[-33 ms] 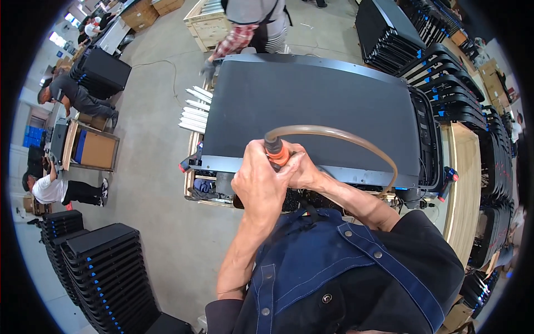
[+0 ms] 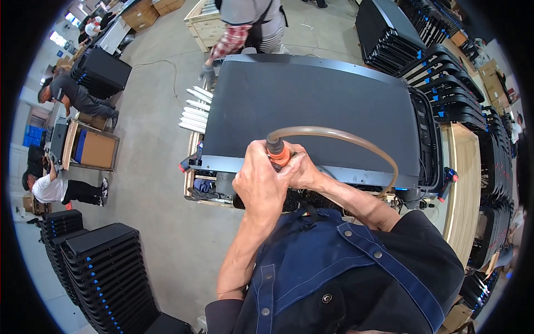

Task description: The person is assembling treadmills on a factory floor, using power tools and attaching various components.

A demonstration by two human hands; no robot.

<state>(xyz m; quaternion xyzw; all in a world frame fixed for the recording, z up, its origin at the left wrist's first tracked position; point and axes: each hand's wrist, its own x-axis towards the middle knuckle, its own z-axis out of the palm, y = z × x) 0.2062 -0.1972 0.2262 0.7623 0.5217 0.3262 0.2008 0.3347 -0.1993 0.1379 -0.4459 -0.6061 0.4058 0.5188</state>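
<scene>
My left hand (image 2: pixel 260 181) and my right hand (image 2: pixel 303 167) are both wrapped round an upright air screwdriver (image 2: pixel 280 154) with an orange and black body. A brownish translucent hose (image 2: pixel 339 132) leaves its top and arcs to the right, then down past my right forearm. My fists and the tool hide its tip. They sit over the near edge of a treadmill deck (image 2: pixel 311 100), which has a wide black belt. A silver side rail (image 2: pixel 345 174) with small screws or holes runs along that near edge.
Across the deck stands a co-worker (image 2: pixel 245 25) with a gloved hand near its far left corner. White metal bars (image 2: pixel 196 114) jut out at left. Stacked black frames (image 2: pixel 111 273) rise at lower left, more (image 2: pixel 453 78) at right beside a wooden crate (image 2: pixel 461 183).
The co-worker across the deck has shifted slightly left, the gloved hand coming a little nearer the deck's corner. My hands and the air screwdriver have hardly moved.
</scene>
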